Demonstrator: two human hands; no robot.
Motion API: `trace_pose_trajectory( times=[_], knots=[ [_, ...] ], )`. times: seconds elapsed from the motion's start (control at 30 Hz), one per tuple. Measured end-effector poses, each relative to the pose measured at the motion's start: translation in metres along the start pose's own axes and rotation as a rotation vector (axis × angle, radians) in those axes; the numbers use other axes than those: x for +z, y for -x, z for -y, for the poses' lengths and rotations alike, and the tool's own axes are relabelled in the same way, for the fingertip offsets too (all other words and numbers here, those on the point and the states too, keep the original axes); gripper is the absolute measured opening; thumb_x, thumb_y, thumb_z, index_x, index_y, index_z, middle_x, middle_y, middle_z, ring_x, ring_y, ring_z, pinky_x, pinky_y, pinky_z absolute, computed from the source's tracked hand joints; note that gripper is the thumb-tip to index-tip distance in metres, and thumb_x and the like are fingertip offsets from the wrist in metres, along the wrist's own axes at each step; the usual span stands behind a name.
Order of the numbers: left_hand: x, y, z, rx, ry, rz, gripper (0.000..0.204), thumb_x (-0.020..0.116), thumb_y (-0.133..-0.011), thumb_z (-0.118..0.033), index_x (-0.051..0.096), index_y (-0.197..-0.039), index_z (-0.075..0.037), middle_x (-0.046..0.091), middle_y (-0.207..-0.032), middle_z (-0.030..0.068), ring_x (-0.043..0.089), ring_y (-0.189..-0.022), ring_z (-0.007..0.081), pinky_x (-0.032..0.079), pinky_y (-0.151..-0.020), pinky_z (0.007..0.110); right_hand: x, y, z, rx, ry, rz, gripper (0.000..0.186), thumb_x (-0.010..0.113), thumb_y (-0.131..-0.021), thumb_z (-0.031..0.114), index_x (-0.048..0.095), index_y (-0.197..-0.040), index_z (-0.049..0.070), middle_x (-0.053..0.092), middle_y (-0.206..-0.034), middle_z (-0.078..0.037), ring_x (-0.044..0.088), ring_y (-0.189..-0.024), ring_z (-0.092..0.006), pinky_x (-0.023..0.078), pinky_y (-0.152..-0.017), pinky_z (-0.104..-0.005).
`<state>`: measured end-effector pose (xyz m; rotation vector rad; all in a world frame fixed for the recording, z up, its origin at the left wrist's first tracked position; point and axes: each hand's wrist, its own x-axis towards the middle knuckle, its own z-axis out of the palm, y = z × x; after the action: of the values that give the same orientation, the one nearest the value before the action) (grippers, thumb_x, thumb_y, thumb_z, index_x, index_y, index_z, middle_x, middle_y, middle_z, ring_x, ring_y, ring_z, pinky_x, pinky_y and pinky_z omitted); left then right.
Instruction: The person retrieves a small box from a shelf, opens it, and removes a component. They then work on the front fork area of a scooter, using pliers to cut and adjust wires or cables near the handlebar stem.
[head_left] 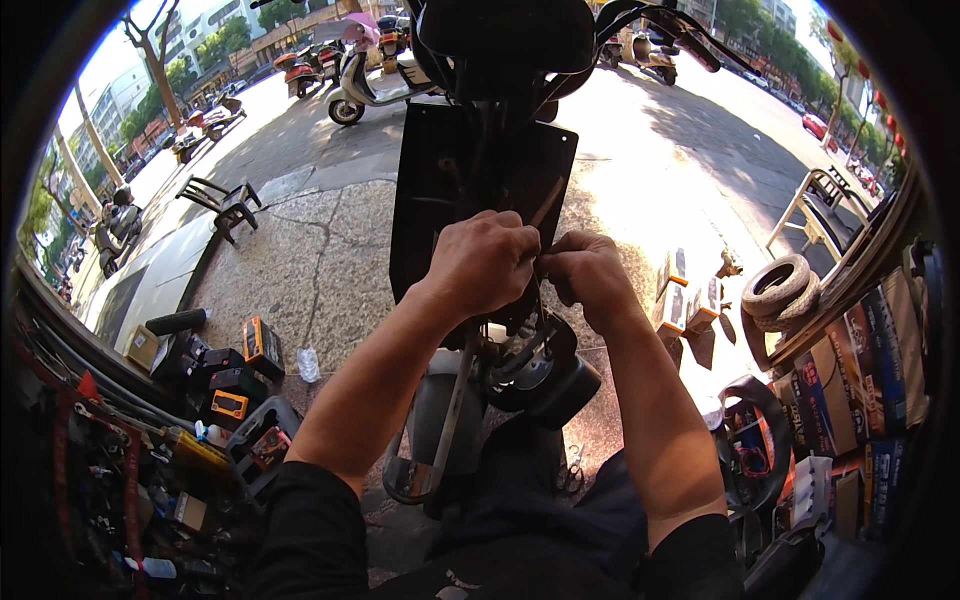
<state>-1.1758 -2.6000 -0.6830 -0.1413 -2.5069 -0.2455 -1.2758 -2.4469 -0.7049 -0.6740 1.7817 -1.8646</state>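
Note:
Both hands work close together above the dark frame of an electric scooter that stands in front of me. My left hand is closed, its knuckles up and fingertips turned in toward the right hand. My right hand pinches with thumb and forefinger, almost touching the left. Whatever lies between the fingertips is too small and too shaded to name. Below the hands are the scooter's grey wheel cover and a black rounded housing. At the top, the dark seat sits above the frame.
On the left, boxes and an open tool case lie beside cluttered shelves. Toward the right are small boxes, stacked tyres and a plastic basket. A low stool stands farther off; parked scooters line the street.

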Motion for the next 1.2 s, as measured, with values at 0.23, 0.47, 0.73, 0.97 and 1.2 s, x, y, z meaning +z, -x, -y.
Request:
trace_pose_trajectory(
  times=[0.23, 0.47, 0.73, 0.97, 1.2],
  knots=[
    [0.000, -0.004, -0.001, 0.002, -0.135, 0.024, 0.007, 0.073, -0.078, -0.015, 0.069, -0.083, -0.012, 0.062, -0.082, 0.0029, 0.066, -0.091, 0.0261, 0.053, -0.074, 0.043, 0.002, -0.006, 0.002, -0.093, 0.268, -0.018, 0.011, 0.067, -0.074, 0.005, 0.070, -0.080, -0.004, 0.065, -0.069, -0.006, 0.058, -0.063, -0.0124, 0.046, -0.055, -0.0302],
    [-0.004, -0.004, -0.003, -0.032, -0.036, 0.025, 0.005, 0.072, -0.082, -0.015, 0.071, -0.085, -0.012, 0.065, -0.085, 0.0036, 0.068, -0.083, 0.0288, 0.054, -0.070, 0.043, -0.001, -0.008, 0.008, -0.043, 0.150, -0.014, 0.011, 0.064, -0.073, 0.004, 0.070, -0.079, -0.003, 0.064, -0.068, -0.006, 0.058, -0.063, -0.0122, 0.046, -0.056, -0.0306],
    [-0.008, -0.008, -0.006, -0.010, -0.064, 0.084, 0.007, 0.070, -0.085, -0.015, 0.070, -0.088, -0.009, 0.065, -0.083, 0.0070, 0.068, -0.079, 0.0320, 0.054, -0.068, 0.044, 0.000, -0.010, 0.009, -0.108, 0.237, -0.008, 0.002, 0.066, -0.079, 0.001, 0.066, -0.078, 0.000, 0.059, -0.065, -0.004, 0.048, -0.050, -0.0094, 0.035, -0.043, -0.0264],
    [-0.006, -0.010, -0.001, -0.012, -0.035, 0.046, 0.006, 0.072, -0.083, -0.014, 0.069, -0.086, -0.009, 0.063, -0.080, 0.0075, 0.067, -0.078, 0.0325, 0.053, -0.066, 0.044, -0.005, -0.011, 0.011, 0.125, -0.124, 0.093, 0.006, 0.066, -0.082, 0.003, 0.066, -0.086, -0.001, 0.055, -0.062, -0.005, 0.050, -0.050, -0.0143, 0.037, -0.044, -0.0303],
    [0.010, -0.002, 0.008, -0.274, 0.362, -0.087, 0.004, 0.072, -0.084, -0.005, 0.069, -0.084, -0.004, 0.067, -0.076, 0.0064, 0.065, -0.071, 0.0160, 0.051, -0.065, 0.031, 0.002, 0.002, -0.011, -0.066, -0.360, 0.051, 0.018, 0.063, -0.093, 0.005, 0.063, -0.109, -0.002, 0.064, -0.081, -0.006, 0.056, -0.057, -0.0121, 0.044, -0.050, -0.0259]
  ],
)
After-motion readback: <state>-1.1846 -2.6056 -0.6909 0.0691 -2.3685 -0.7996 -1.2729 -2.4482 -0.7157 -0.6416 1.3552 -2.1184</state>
